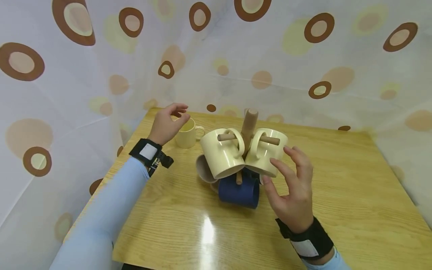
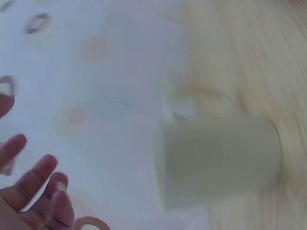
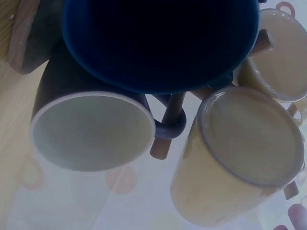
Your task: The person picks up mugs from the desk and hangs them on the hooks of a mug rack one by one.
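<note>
My left hand (image 1: 166, 124), fingers loosely bent, hovers at a cream mug (image 1: 186, 139) that stands upright at the back left of the table. In the left wrist view, that mug (image 2: 220, 160) is blurred and my fingers (image 2: 36, 175) are apart from it. A wooden mug tree (image 1: 249, 123) carries several mugs. Two cream mugs, one left (image 1: 219, 155) and one right (image 1: 270, 159), hang by their handles from its upper pegs, tilted. My right hand (image 1: 295, 191) is spread beside the right one, fingertips close to its side, gripping nothing.
Lower on the tree hang a blue mug (image 1: 239, 193) and a greyish mug (image 1: 204, 168). A dark mug with a pale inside (image 3: 93, 132) shows in the right wrist view. The wooden table (image 1: 168, 225) meets a patterned white curtain (image 1: 229, 48) behind and at left.
</note>
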Available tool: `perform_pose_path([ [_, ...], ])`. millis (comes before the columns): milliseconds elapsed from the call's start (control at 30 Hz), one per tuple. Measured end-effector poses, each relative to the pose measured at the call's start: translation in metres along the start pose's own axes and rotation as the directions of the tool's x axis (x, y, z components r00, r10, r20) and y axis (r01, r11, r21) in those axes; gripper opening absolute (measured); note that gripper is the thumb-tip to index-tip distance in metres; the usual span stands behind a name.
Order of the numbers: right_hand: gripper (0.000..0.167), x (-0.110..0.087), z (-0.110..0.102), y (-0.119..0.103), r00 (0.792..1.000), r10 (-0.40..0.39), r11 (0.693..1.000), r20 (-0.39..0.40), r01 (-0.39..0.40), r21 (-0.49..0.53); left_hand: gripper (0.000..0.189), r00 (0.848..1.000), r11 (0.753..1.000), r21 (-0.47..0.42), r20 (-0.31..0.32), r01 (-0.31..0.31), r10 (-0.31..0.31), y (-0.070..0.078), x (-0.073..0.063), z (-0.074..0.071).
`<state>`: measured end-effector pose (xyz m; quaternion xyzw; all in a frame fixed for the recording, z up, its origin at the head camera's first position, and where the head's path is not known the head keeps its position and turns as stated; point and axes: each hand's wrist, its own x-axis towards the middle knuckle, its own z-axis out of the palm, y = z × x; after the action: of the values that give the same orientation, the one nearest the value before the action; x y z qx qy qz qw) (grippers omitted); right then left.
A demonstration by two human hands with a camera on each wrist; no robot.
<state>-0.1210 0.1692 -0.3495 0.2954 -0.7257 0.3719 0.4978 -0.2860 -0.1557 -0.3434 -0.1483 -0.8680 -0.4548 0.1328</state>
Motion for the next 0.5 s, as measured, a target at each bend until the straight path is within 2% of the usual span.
perform_pose_path([
  [33, 0.04, -0.001, 0.0, 0.001, 1.0, -0.002, 1.0, 0.008, 0.002, -0.005, 0.044, 0.999, 0.995, 0.098, 0.029, -0.021, 0.019, -0.007, 0.007, 0.003],
  [67, 0.039, -0.002, -0.001, 0.002, 1.0, -0.004, 1.0, 0.015, 0.004, -0.009, 0.051, 0.997, 0.98, 0.196, 0.074, -0.047, 0.033, -0.013, 0.014, 0.006],
  [133, 0.039, -0.004, -0.002, 0.003, 1.0, -0.005, 1.0, 0.027, 0.006, -0.016, 0.066, 0.983, 0.929, 0.358, 0.182, -0.09, 0.025, -0.025, 0.025, 0.013],
  [233, 0.038, -0.007, -0.003, 0.005, 0.999, -0.008, 1.0, 0.044, 0.009, -0.018, 0.087, 0.949, 0.831, 0.542, 0.311, -0.126, -0.059, -0.04, 0.037, 0.025],
  [300, 0.039, -0.009, -0.004, 0.006, 0.998, -0.007, 1.0, 0.056, 0.008, -0.021, 0.096, 0.925, 0.787, 0.606, 0.353, -0.114, -0.138, -0.049, 0.041, 0.032],
  [400, 0.039, -0.011, -0.006, 0.006, 0.998, -0.003, 1.0, 0.069, 0.005, -0.027, 0.103, 0.898, 0.759, 0.645, 0.382, -0.088, -0.22, -0.058, 0.045, 0.041],
  [500, 0.039, -0.01, -0.009, 0.006, 0.998, -0.006, 1.0, 0.068, 0.008, -0.029, 0.097, 0.887, 0.758, 0.649, 0.385, -0.066, -0.253, -0.063, 0.048, 0.047],
])
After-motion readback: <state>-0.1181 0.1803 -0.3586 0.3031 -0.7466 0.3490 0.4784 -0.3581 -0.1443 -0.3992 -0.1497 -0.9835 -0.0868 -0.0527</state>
